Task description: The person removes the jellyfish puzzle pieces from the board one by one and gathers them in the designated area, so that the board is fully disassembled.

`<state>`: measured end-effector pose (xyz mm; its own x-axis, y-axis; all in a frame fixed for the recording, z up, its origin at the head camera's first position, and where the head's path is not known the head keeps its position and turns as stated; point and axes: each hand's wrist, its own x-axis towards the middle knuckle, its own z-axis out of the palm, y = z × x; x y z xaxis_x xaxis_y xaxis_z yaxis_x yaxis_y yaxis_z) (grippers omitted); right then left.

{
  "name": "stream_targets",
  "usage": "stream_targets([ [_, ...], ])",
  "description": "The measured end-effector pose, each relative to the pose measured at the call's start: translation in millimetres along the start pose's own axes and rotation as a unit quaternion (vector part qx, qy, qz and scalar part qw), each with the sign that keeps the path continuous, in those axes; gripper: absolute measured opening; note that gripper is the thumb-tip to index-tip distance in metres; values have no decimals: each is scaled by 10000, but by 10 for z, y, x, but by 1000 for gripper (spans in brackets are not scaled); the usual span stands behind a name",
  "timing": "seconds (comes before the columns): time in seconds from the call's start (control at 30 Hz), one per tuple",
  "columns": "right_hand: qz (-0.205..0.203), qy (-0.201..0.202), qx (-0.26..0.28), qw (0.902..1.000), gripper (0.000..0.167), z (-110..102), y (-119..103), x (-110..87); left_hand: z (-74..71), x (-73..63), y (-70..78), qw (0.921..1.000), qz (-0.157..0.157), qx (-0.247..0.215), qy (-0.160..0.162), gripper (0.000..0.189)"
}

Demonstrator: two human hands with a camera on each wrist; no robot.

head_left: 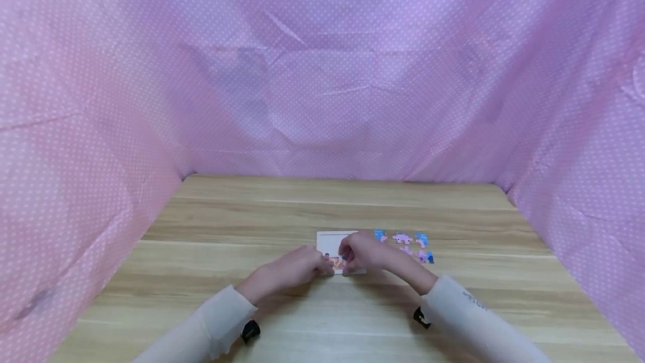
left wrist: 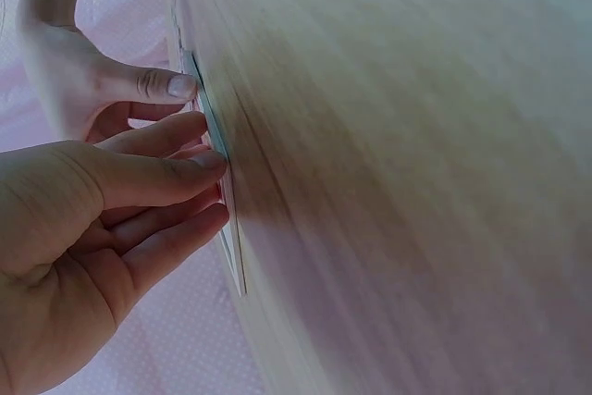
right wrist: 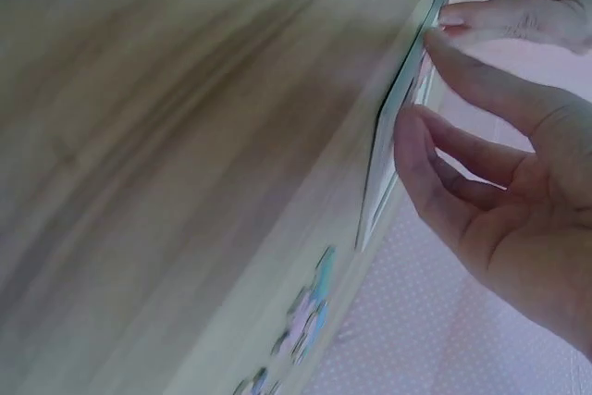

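A white puzzle tray point(head_left: 330, 241) lies flat on the table, with joined jigsaw pieces point(head_left: 335, 263) along its near side. My left hand point(head_left: 301, 266) is at the tray's near left corner, its fingertips touching the edge and the pieces. Over the right part is my right hand point(head_left: 367, 251), thumb at the near edge and bent fingers pressing down on the tray. In the right wrist view, a gap shows between the thumb and fingers of the right hand point(right wrist: 504, 164). The fingertips partly cover the pieces beneath them.
Several loose jigsaw pieces point(head_left: 402, 238), pink and blue, lie right of the tray, beyond the right forearm. The wooden table point(head_left: 242, 212) is bounded by a pink dotted cloth point(head_left: 322, 99) at the back and sides.
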<state>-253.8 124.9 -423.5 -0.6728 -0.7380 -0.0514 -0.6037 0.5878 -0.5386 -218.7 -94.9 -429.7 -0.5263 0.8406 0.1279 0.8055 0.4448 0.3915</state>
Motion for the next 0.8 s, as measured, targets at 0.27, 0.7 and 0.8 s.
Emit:
stream_targets([
  [0.27, 212, -298, 395, 9986, 28, -32, 9, -3, 19, -8, 29, 9995, -286, -87, -100, 27],
  [0.7, 479, -295, 828, 9950, 23, -68, 82, 45, -7, -2, -3, 9983, -469, -221, -273, 31],
  [0.8, 584, -257, 992, 9930, 20, -78, 81, 55, -7, -7, 8, 9979, -506, -308, -269, 35],
])
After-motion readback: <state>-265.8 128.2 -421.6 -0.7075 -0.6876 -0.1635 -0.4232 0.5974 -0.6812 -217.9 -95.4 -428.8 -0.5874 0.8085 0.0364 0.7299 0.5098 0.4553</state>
